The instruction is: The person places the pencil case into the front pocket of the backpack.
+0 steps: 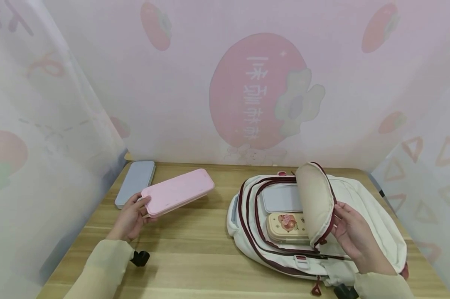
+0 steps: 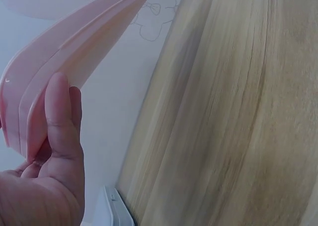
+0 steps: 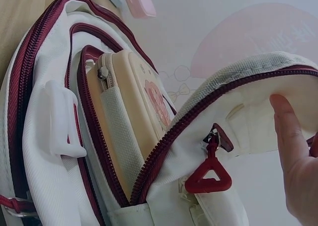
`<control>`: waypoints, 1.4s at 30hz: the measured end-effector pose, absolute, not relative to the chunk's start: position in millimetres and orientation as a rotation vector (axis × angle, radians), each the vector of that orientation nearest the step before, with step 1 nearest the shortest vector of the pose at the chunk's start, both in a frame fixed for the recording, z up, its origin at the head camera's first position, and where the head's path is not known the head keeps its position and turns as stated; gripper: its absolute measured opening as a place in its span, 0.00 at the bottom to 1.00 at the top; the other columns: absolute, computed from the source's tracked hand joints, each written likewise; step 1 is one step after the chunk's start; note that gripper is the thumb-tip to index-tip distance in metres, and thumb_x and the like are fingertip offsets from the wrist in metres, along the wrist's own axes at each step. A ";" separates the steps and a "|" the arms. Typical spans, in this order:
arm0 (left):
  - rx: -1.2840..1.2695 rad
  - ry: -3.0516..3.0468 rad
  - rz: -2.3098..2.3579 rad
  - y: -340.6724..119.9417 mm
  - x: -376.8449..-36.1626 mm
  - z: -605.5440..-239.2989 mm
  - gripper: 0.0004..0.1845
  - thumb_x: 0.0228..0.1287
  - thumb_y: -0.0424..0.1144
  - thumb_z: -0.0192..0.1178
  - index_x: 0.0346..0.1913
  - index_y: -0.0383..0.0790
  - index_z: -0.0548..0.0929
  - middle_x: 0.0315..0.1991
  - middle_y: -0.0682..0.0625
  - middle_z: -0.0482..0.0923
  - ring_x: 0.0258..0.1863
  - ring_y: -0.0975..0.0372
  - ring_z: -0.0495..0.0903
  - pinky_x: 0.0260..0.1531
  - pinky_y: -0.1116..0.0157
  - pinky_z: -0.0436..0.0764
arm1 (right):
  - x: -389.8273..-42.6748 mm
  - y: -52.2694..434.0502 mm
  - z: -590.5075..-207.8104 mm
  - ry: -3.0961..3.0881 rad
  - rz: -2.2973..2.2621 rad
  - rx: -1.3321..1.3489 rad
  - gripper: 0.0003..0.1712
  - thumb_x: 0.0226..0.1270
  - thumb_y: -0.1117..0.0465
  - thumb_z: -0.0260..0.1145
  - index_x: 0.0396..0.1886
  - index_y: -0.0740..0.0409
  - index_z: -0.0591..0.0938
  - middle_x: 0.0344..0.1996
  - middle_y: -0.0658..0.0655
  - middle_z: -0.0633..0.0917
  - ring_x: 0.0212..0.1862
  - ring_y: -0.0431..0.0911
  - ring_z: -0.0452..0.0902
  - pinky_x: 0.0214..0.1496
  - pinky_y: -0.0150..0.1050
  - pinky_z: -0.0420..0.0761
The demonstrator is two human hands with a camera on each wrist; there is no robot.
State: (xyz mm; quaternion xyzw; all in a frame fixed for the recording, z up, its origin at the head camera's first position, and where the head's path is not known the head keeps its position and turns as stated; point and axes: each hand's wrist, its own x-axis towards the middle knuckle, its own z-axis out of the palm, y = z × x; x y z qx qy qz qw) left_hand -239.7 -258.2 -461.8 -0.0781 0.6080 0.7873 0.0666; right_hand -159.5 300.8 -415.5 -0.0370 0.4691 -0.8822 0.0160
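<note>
My left hand [image 1: 132, 216] grips one end of a flat pink case [image 1: 178, 191], lifted off the wooden table [image 1: 195, 249]; the left wrist view shows my thumb [image 2: 62, 116] against the pink case [image 2: 74, 52]. A white backpack [image 1: 363, 216] with dark red zippers lies at the right. My right hand [image 1: 350, 232] holds its front flap [image 1: 315, 199] open. Inside lie a grey-blue case [image 1: 281, 198] and a beige case with a strawberry print [image 1: 286, 226]. The right wrist view shows the beige case [image 3: 134, 107] in the pocket, the flap [image 3: 238, 102] and a red zipper pull [image 3: 208, 174].
Another grey-blue case [image 1: 135, 181] lies at the table's far left corner, behind the pink one. Pink printed curtains [image 1: 247, 83] wall in the table at the back and both sides. A black strap piece [image 1: 140, 258] sits by my left sleeve.
</note>
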 end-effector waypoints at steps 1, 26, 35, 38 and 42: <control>-0.231 1.826 2.379 -257.7 -239.3 -461.5 0.10 0.84 0.41 0.50 0.58 0.44 0.66 0.35 0.56 0.79 0.30 0.66 0.84 0.31 0.64 0.85 | -159.6 300.8 -415.7 1.458 -2.743 -0.118 0.16 0.87 0.66 0.46 0.43 0.60 0.80 0.41 0.53 0.85 0.41 0.41 0.83 0.39 0.33 0.83; -0.141 1.835 2.337 -241.7 -236.1 -454.6 0.12 0.83 0.40 0.50 0.60 0.41 0.65 0.36 0.54 0.78 0.30 0.65 0.82 0.31 0.65 0.83 | -159.5 301.2 -416.0 1.435 -2.738 -0.173 0.15 0.87 0.65 0.45 0.45 0.60 0.79 0.43 0.54 0.84 0.43 0.42 0.83 0.40 0.34 0.84; -0.073 1.814 2.324 -235.8 -236.1 -455.3 0.10 0.83 0.40 0.51 0.60 0.44 0.68 0.37 0.54 0.79 0.30 0.65 0.82 0.31 0.65 0.82 | -159.8 302.0 -415.6 1.427 -2.739 -0.166 0.15 0.87 0.65 0.45 0.45 0.61 0.79 0.43 0.54 0.84 0.43 0.43 0.83 0.41 0.35 0.85; -0.061 1.799 2.336 -233.5 -236.2 -455.5 0.07 0.83 0.39 0.51 0.56 0.46 0.71 0.35 0.54 0.79 0.28 0.65 0.81 0.30 0.65 0.82 | -159.7 302.0 -415.6 1.423 -2.741 -0.165 0.15 0.87 0.65 0.45 0.44 0.61 0.79 0.43 0.54 0.84 0.43 0.43 0.83 0.41 0.35 0.84; -0.023 1.790 2.335 -230.6 -235.9 -454.6 0.05 0.82 0.38 0.51 0.54 0.47 0.73 0.34 0.54 0.79 0.27 0.65 0.81 0.28 0.65 0.82 | -159.6 302.1 -416.3 1.415 -2.744 -0.174 0.15 0.87 0.65 0.44 0.44 0.60 0.79 0.43 0.54 0.84 0.43 0.43 0.83 0.41 0.35 0.84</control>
